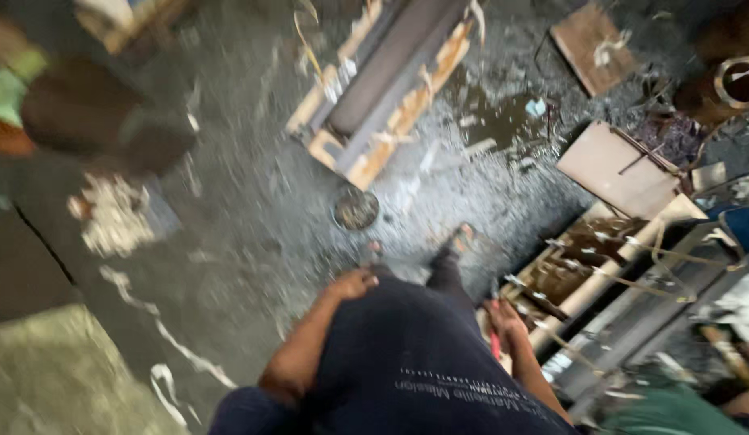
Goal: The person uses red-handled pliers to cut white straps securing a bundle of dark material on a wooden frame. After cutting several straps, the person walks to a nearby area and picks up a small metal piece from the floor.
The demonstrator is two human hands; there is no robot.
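The view is blurred. The left hand (pixel 354 283) rests on the dark trousers (pixel 407 338), fingers curled loosely on the cloth and holding nothing. The right hand (pixel 507 322) hangs at the other side with its fingers closed on a thin red tool (pixel 494 342), whose kind cannot be told. Just right of those fingers lies a wooden frame (pixel 584 266) with nails and wire. Ahead of the left fingers a small round tin (pixel 356 209) stands on the wet grey floor (pixel 254 201), and farther ahead lies a long mould (pixel 391 80).
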